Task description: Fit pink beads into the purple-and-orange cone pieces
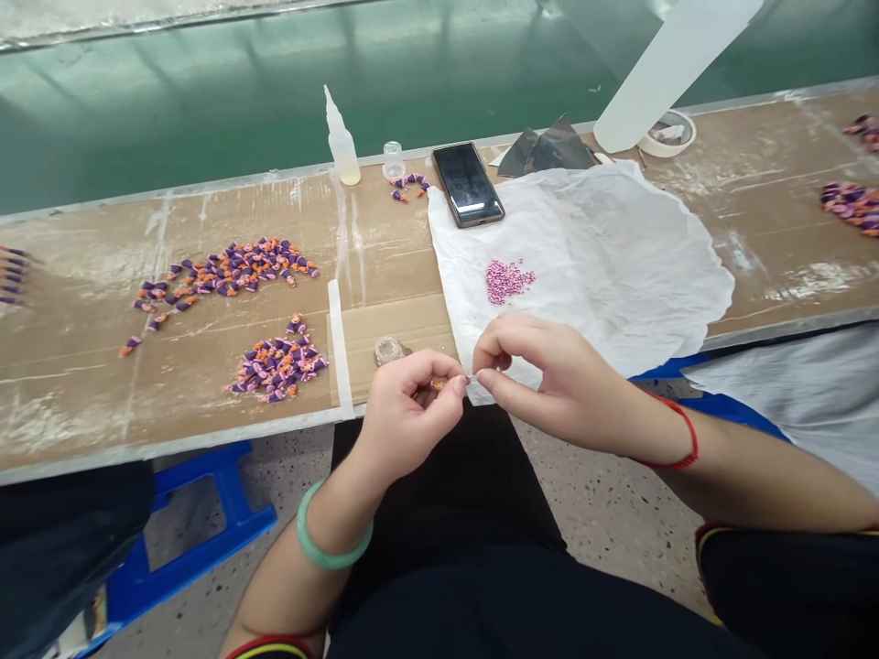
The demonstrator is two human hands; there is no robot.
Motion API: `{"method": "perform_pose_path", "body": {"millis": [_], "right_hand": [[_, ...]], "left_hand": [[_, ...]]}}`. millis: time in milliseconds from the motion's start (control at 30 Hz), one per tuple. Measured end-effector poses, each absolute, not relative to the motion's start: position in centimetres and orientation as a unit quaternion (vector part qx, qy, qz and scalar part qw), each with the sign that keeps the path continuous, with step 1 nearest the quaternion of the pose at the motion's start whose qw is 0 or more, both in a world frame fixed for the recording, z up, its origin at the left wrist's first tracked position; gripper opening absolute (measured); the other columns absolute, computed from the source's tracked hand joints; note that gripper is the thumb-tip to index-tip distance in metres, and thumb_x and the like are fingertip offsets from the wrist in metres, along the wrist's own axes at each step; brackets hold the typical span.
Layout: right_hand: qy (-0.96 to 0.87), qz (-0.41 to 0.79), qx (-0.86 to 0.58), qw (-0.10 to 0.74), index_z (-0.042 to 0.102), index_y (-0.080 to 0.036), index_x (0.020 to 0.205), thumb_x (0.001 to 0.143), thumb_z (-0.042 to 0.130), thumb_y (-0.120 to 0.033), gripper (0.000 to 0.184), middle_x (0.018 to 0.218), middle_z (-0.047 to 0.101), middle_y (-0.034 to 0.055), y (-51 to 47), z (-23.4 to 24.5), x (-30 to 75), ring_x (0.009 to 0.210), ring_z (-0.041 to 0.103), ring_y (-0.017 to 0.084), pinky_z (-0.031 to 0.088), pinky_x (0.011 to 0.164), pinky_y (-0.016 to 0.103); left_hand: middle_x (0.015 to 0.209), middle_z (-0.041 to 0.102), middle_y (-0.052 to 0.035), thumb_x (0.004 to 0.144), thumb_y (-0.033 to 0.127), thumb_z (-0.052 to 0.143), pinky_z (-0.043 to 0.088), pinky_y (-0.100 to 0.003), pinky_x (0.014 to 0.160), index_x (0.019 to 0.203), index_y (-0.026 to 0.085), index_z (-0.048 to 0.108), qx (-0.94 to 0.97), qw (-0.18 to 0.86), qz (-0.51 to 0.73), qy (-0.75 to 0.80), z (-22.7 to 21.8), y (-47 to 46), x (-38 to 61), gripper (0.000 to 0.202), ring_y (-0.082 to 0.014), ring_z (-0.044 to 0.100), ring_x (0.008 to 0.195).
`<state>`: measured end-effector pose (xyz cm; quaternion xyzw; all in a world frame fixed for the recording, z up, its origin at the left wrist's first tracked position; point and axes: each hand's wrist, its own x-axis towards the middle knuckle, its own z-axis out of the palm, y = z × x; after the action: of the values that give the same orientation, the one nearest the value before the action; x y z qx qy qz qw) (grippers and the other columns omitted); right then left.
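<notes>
My left hand (412,412) pinches a tiny orange-and-purple piece (438,384) between finger and thumb. My right hand (549,375) faces it, its fingertips pinching a thin pale item (473,377) too small to identify, almost touching that piece. Under my right fingers lies the edge of a crumpled white paper sheet (583,256), which bears a small heap of pink beads (509,281). Two larger heaps of purple-and-orange pieces (226,270) (278,359) lie on the brown board to the left of my hands.
A smartphone (467,183), glue bottle (341,137), small glass cup (393,160) and tape roll (666,135) stand along the far edge of the long board (89,384). More purple pieces (851,206) lie at the right. A blue stool (192,540) stands below at the left.
</notes>
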<state>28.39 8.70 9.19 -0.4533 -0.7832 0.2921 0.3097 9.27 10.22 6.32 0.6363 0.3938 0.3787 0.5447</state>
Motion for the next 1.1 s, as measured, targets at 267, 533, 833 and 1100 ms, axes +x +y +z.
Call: {"method": "perform_pose_path", "body": {"millis": [267,533,833,1100], "right_hand": [[-0.78,0.293,-0.453,0.316,0.054,-0.021,0.077,0.086,0.055,-0.01,0.014,0.073,0.059,-0.0007,9.1,8.8,27.5,0.068,0.054,0.013,0.045,0.062,0.026],[-0.781,0.337,-0.435,0.296,0.051,-0.021,0.078,0.088,0.053,-0.012,0.013,0.073,0.056,-0.0017,9.6,8.9,26.9,0.064,0.051,0.011,0.043,0.059,0.023],[-0.871,0.309,-0.364,0.114,0.045,-0.021,0.073,0.088,0.051,-0.015,0.017,0.067,0.05,-0.0016,15.2,9.3,25.4,0.062,0.043,0.013,0.033,0.059,0.026],[-0.884,0.368,-0.284,0.042,0.046,-0.02,0.07,0.087,0.05,-0.017,0.018,0.065,0.048,-0.0028,16.7,11.1,22.7,0.057,0.04,0.01,0.029,0.055,0.025]], "left_hand": [[0.057,0.052,0.002,0.082,0.022,0.059,0.034,-0.022,0.046,0.068,0.018,0.06,0.653,0.521,0.387,0.391,6.1,10.3,8.8,0.014,-0.0089,0.041,0.049],[0.058,0.054,0.0024,0.087,0.024,0.06,0.036,-0.02,0.047,0.075,0.017,0.061,0.612,0.579,0.39,0.371,5.9,10.3,7.8,0.014,-0.0093,0.047,0.05],[0.063,0.065,0.001,0.087,0.022,0.07,0.046,-0.016,0.053,0.079,0.017,0.065,0.537,0.584,0.451,0.408,4.1,9.1,3.3,0.011,-0.0082,0.058,0.054],[0.06,0.067,-0.001,0.086,0.023,0.067,0.045,-0.018,0.05,0.075,0.015,0.066,0.546,0.563,0.443,0.435,4.2,9.6,3.3,0.013,-0.0097,0.059,0.053]]}}
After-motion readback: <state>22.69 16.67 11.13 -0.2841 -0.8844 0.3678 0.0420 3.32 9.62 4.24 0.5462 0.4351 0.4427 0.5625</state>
